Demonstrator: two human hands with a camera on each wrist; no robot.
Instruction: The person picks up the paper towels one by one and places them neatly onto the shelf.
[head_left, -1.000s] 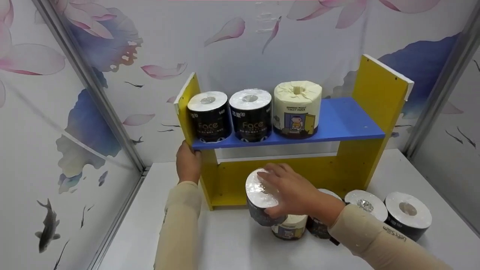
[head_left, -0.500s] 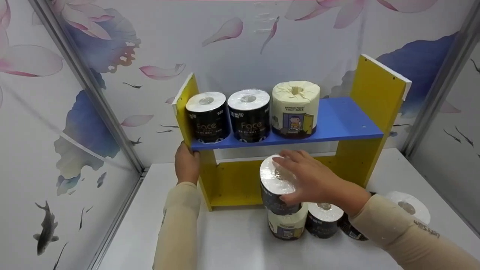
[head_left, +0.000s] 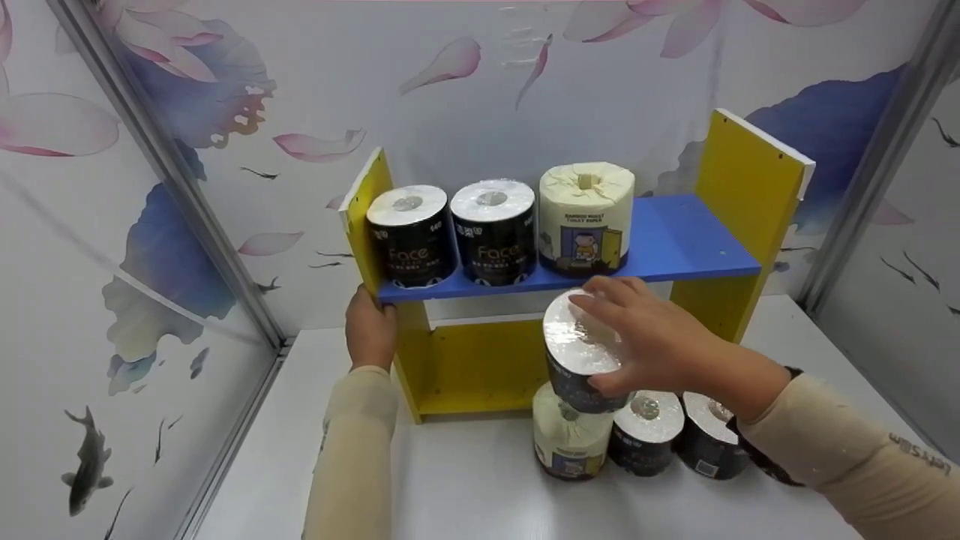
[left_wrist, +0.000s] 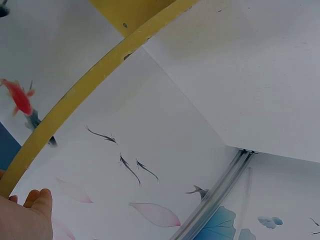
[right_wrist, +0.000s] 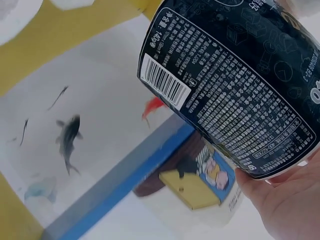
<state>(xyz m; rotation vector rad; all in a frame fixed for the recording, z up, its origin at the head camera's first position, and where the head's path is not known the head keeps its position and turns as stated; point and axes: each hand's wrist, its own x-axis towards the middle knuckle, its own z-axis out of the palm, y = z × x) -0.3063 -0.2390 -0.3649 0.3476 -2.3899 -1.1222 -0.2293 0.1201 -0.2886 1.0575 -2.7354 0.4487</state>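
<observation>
My right hand (head_left: 660, 337) holds a black-wrapped toilet roll (head_left: 574, 334) by its white top, slightly tilted, in front of the shelf unit. The right wrist view shows the roll's dark side (right_wrist: 225, 90) with its barcode. My left hand (head_left: 370, 330) grips the yellow left side panel of the shelf (head_left: 697, 236), just under the blue board. The left wrist view has its fingers (left_wrist: 41, 202) by the panel's edge. On the blue board stand two black rolls (head_left: 493, 240) and a cream toilet roll (head_left: 586, 217), left to right.
Below the held roll, a cream roll (head_left: 571, 442) stands on the white table (head_left: 465, 480). Beside it are black rolls (head_left: 646, 435), the rightmost partly hidden by my right forearm. Patterned wall panels (head_left: 450, 112) enclose the table at the back and sides.
My right hand has carried the black toilet roll up and to the right, toward the blue board's front edge. My left hand stays on the side panel.
</observation>
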